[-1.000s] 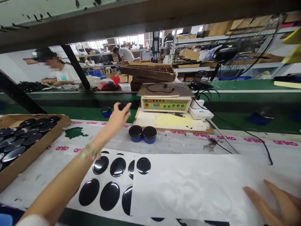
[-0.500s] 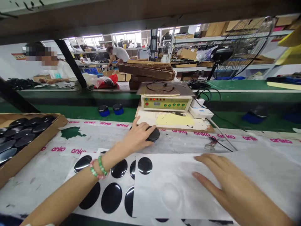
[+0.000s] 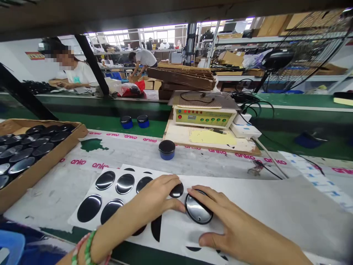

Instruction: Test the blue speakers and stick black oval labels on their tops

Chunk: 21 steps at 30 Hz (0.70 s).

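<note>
My right hand (image 3: 223, 219) has its fingers over the upper right rim of a round lid (image 3: 199, 210), with a shiny face and black edge, above the white sheet. Its thumb is apart, below the lid. My left hand (image 3: 158, 195) has thumb and fingers spread over the sheet; the thumb tip comes close to the lid's left edge. Just past its fingertips lies a black round sticker (image 3: 177, 190). Several more black round stickers (image 3: 105, 180) sit on the sticker sheet (image 3: 85, 187), partly hidden by my left arm. Behind my hands stands a black-topped blue pot (image 3: 167, 150).
An open cardboard box (image 3: 74, 138) of black round pieces stands at left. Two blue pots (image 3: 127, 122) are on the green conveyor (image 3: 110, 112). A control box (image 3: 204, 116) with buttons and cables stands ahead. A blue bin (image 3: 11, 239) is at lower left. Two people are farther back.
My left hand has left the blue pot and come back to the sheet. My right hand has moved left and now has the lid under its fingers. The view has shifted.
</note>
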Tool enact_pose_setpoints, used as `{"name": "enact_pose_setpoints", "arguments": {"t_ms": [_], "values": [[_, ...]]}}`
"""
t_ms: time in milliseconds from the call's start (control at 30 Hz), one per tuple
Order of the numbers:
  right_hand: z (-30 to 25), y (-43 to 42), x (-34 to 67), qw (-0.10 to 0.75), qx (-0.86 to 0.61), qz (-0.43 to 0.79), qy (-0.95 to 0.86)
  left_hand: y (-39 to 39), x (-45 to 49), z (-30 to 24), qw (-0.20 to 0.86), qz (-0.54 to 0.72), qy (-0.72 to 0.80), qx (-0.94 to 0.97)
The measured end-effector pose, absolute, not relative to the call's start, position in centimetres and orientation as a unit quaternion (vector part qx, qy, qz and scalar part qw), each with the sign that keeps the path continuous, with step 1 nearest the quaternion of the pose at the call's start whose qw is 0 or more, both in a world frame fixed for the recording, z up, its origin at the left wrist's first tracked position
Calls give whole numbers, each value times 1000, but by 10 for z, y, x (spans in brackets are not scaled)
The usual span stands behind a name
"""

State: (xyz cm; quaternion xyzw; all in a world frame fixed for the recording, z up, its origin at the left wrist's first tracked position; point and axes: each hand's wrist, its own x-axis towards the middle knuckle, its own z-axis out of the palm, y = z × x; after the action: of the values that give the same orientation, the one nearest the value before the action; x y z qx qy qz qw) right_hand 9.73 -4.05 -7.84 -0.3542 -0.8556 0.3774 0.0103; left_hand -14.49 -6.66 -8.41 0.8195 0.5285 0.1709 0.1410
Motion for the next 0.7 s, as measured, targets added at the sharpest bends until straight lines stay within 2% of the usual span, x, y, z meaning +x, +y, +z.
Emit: {"name": "enact_pose_setpoints", "arguments": {"t_ms": [167,333,467,600,700], "values": [[-104,-49,94,87,-359,334,-867,-51,-151,-88,116,140,474,862],[-118,-56,93,131,-360,314,-869,-55,-149,-97,91,174,442,875],[-120,-60,90,145,-362,310,-867,-50,-159,-89,52,239,498,832],[-121,-60,93,149,-365,338,-854,-55,-171,-67,-32,348,594,725],[-109,-59,100,262,-362,378,-811,-79,-160,-57,-119,409,559,711]]}}
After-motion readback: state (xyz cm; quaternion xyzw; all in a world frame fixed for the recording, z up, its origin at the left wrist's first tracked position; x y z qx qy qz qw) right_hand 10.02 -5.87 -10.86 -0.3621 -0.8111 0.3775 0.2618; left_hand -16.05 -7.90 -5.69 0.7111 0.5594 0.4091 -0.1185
